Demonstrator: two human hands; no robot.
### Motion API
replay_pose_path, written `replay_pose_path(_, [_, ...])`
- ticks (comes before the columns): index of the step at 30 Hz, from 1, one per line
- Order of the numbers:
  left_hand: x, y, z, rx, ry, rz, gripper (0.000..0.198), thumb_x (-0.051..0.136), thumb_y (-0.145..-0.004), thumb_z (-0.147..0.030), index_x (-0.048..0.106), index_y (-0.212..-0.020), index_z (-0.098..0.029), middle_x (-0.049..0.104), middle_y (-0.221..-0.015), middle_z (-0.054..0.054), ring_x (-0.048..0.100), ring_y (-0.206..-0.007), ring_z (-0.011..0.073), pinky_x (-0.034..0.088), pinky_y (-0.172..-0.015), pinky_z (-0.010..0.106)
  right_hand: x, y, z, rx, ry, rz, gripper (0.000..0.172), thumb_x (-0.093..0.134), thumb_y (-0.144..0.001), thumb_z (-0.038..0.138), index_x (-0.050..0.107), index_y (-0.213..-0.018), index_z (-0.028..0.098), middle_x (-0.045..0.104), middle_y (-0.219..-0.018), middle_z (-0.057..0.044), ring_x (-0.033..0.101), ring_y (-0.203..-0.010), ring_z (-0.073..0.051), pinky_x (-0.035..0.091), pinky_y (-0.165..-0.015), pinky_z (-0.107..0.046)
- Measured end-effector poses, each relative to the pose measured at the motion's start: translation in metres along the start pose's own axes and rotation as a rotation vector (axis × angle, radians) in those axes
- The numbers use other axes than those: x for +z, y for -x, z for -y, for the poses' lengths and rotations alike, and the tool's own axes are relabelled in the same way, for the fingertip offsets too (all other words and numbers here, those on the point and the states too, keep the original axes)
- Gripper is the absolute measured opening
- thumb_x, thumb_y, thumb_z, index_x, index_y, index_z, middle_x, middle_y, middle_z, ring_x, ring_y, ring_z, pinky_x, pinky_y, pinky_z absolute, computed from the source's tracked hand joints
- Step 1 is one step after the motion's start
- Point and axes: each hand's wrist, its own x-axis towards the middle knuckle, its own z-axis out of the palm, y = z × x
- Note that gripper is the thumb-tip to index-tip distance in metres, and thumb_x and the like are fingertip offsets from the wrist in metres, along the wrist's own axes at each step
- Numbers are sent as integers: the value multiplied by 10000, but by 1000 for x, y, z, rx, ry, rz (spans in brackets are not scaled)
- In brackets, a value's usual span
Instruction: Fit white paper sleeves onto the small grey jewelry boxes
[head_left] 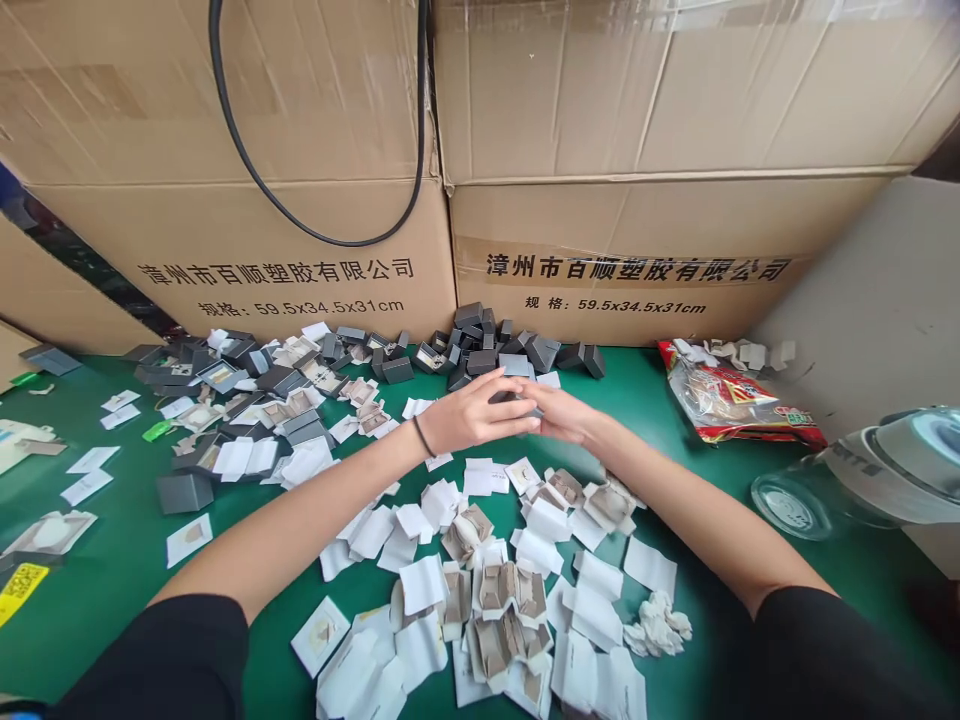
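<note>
My left hand (474,412) and my right hand (561,412) meet over the middle of the table. Between them is a small dark grey box (504,397), mostly covered by my fingers, and both hands are closed around it. Just behind lies a pile of similar dark grey boxes (480,362). Below my hands, white folded papers (540,550) and grey-brown card inserts (504,590) are scattered. To the left of my left hand, more dark boxes (184,492) lie mixed with white papers and inserts.
Two large cardboard cartons (300,220) stand along the back, with a black cable (330,240) hanging in front. On the right are a red and clear plastic bag (739,395), a clear bottle (855,480) lying tilted, and crumpled tissue (658,625). The table (712,530) is green.
</note>
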Motion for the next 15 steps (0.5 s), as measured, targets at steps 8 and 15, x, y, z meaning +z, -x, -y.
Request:
replay_pose_path(8, [43,-56,56,-43,-61,256,299,464,-875,-157,639,-1082,-284,601,-1213,65,509,-1113,220,409,-971,469,-87,8,51,-121,1086,-378,235,563,-758,326,647,-903,161,613,-636,2,516,-504,-90,443,-538,-223])
replay_pose_path(15, [58,-74,90,-413,-86,224,588,532,-798,-121,413,-1350,-285,376,-1450,71,255,-1344,320,246,-1038,614,-93,12,57,33,1397,-254,171,707,-627,343,735,-760,239,721,-865,-57,647,-803,-231,456,-698,-278])
